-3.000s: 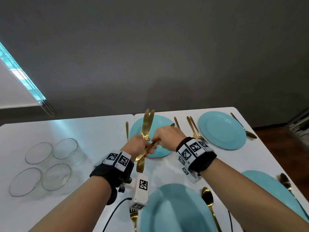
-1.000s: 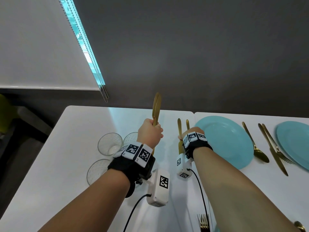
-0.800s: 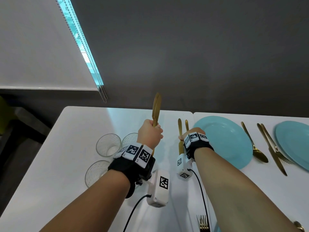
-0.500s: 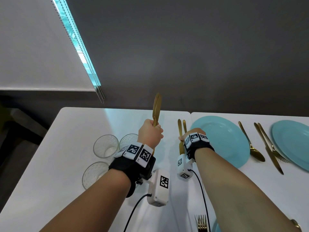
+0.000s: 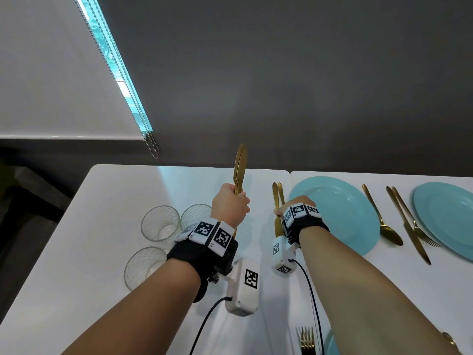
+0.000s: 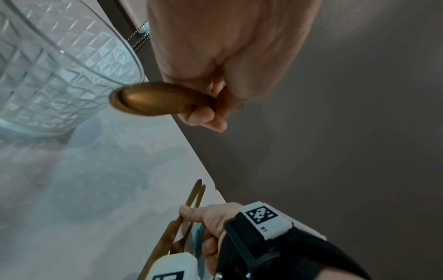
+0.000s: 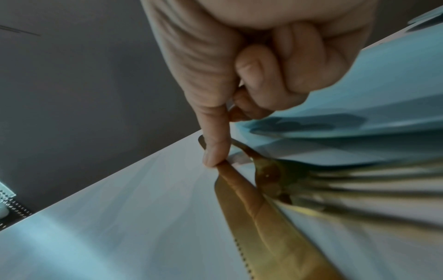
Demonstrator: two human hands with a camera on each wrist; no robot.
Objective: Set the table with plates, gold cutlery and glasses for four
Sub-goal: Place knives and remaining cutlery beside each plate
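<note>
At the bottom edge of the head view a fork point(image 5: 304, 338) lies on the white tabletop point(image 5: 102, 252). Mid-frame, the left hand point(image 5: 229, 207) is clamped around upright gold spoons point(image 5: 239, 170), beside three glasses point(image 5: 160, 224) at centre left. The right hand point(image 5: 294, 204) pinches a knife point(image 7: 271, 223) and fork point(image 7: 311, 181) flat on the tabletop, just left of a blue plate point(image 5: 340, 208).

Fork point(image 7: 359, 181) tines blurred; near plate point(image 5: 331, 345) cropped
</note>
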